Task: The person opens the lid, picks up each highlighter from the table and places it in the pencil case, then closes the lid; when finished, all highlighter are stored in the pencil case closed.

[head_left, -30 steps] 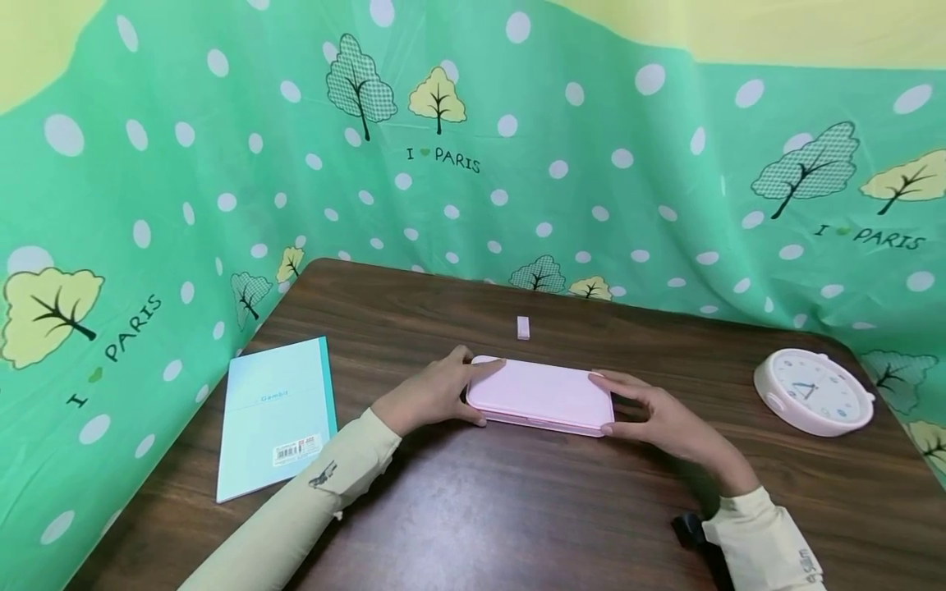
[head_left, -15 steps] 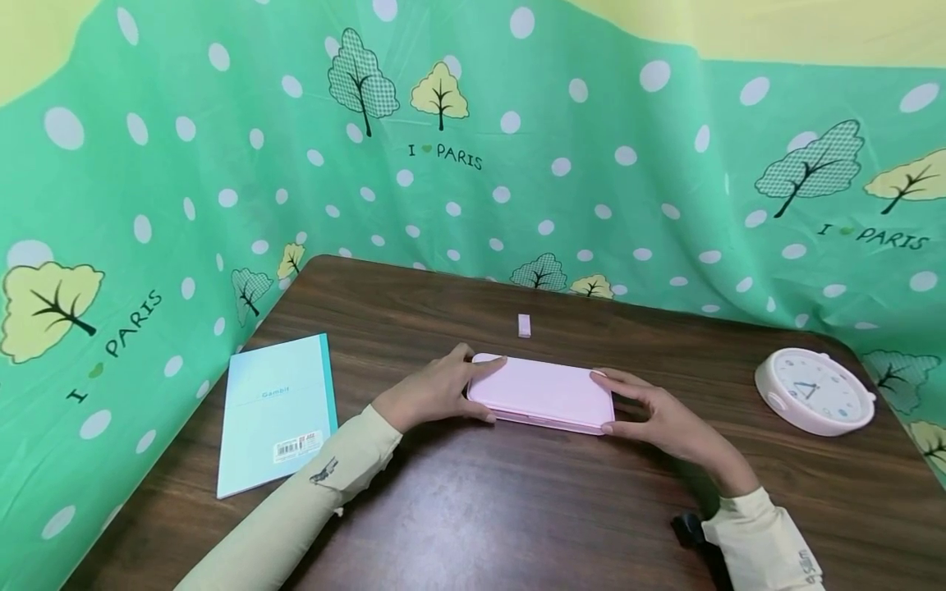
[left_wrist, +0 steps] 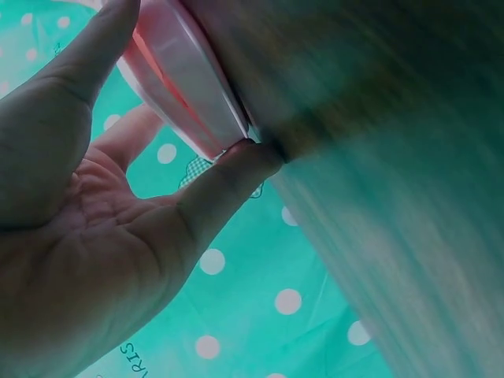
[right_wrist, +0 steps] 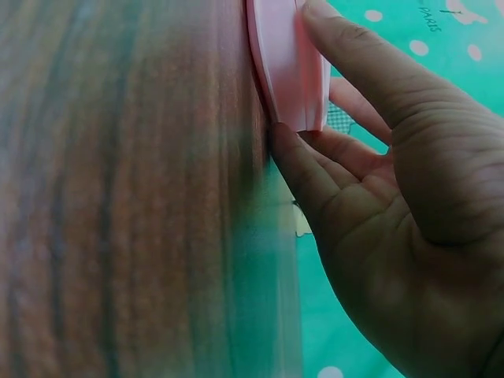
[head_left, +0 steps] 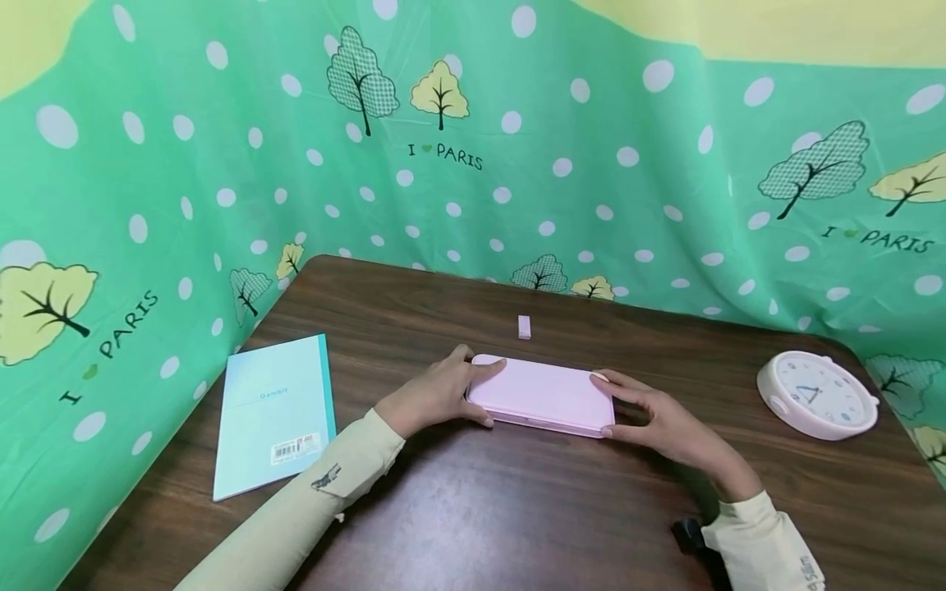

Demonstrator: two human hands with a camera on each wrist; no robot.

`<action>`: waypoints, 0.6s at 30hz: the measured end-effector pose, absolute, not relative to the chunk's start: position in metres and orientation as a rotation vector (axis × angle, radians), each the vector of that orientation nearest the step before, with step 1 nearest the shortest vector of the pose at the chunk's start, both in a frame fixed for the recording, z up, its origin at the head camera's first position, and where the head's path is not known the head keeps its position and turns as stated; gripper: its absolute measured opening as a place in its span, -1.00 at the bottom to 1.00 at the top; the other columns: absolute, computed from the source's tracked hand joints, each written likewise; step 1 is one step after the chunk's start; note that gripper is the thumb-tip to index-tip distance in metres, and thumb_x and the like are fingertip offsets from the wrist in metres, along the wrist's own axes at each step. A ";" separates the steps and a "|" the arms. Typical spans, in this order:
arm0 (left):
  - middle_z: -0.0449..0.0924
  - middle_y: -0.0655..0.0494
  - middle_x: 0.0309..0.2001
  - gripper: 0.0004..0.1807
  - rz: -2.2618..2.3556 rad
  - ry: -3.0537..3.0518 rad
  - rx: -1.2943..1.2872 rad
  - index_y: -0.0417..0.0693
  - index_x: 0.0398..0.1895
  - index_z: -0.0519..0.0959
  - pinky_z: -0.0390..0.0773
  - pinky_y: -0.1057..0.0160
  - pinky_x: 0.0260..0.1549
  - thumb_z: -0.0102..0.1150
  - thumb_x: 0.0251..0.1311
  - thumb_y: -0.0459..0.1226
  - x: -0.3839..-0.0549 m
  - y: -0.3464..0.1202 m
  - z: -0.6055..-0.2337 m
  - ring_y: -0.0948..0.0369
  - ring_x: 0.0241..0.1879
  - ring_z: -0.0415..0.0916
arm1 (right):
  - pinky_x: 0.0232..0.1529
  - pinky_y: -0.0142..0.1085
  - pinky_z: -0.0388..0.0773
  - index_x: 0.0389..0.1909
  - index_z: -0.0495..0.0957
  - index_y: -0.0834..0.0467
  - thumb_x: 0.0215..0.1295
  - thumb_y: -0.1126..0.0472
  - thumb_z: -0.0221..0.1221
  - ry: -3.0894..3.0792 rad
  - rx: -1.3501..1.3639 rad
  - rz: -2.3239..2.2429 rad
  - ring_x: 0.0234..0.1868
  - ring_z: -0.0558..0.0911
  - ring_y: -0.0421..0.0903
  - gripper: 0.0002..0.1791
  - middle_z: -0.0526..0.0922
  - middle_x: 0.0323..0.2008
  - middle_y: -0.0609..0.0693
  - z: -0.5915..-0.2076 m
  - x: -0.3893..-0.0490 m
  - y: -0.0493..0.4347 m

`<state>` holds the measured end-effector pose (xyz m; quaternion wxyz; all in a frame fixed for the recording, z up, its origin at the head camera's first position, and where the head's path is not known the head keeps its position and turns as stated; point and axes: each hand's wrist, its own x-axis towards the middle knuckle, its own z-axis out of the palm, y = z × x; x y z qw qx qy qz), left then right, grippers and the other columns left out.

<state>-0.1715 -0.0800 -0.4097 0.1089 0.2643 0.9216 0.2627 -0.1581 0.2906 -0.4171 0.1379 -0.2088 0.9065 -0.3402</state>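
A closed pink pencil case [head_left: 543, 396] lies flat near the middle of the table, its long side facing me. My left hand [head_left: 432, 394] grips its left end, thumb at the front edge and a finger over the top. At the opposite end my right hand [head_left: 665, 419] holds the right corners between thumb and fingers. The left wrist view shows the end of the case [left_wrist: 185, 75] between thumb and fingers. In the right wrist view the fingers likewise span the case's pink side [right_wrist: 287, 71], close against the wood.
Behind the case lies a small pink eraser-like block [head_left: 524, 327]. A light blue notebook [head_left: 269, 419] is at the left, partly under the left forearm in this view. A round pink alarm clock [head_left: 816, 394] sits at the right. A green patterned curtain [head_left: 473, 189] hangs behind the brown table [head_left: 473, 509].
My left thumb has shifted slightly to the right along the case's front edge. The case and my right hand stay in place.
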 end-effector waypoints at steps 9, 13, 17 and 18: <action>0.42 -0.16 0.05 0.03 0.782 2.719 0.774 0.11 0.62 0.41 0.63 0.08 0.00 0.72 0.05 -0.07 -0.169 -0.078 -0.409 0.07 -0.15 0.47 | 0.37 0.46 0.34 0.62 0.39 0.11 0.38 0.02 0.49 2.647 -0.624 -0.947 0.56 0.28 0.49 -0.14 0.27 0.61 0.37 -0.413 -0.155 0.290; 0.42 -0.17 0.06 0.03 0.775 2.723 0.779 0.10 0.62 0.41 0.64 0.09 -0.02 0.72 0.04 -0.09 -0.168 -0.078 -0.408 0.06 -0.16 0.47 | 0.37 0.44 0.34 0.63 0.39 0.11 0.37 0.01 0.50 2.652 -0.624 -0.945 0.57 0.27 0.48 -0.13 0.27 0.62 0.35 -0.413 -0.155 0.289; 0.42 -0.19 0.07 0.03 0.771 2.723 0.780 0.10 0.62 0.41 0.63 0.12 -0.05 0.72 0.04 -0.09 -0.168 -0.079 -0.408 0.06 -0.18 0.48 | 0.37 0.44 0.35 0.63 0.39 0.09 0.36 0.00 0.51 2.653 -0.615 -0.951 0.57 0.27 0.47 -0.12 0.28 0.61 0.34 -0.415 -0.155 0.288; 0.42 -0.20 0.07 0.03 0.768 2.722 0.779 0.09 0.62 0.41 0.63 0.12 -0.06 0.72 0.04 -0.09 -0.168 -0.080 -0.408 0.06 -0.18 0.48 | 0.37 0.44 0.35 0.63 0.39 0.09 0.36 -0.01 0.50 2.653 -0.613 -0.947 0.57 0.28 0.47 -0.12 0.29 0.61 0.34 -0.416 -0.155 0.287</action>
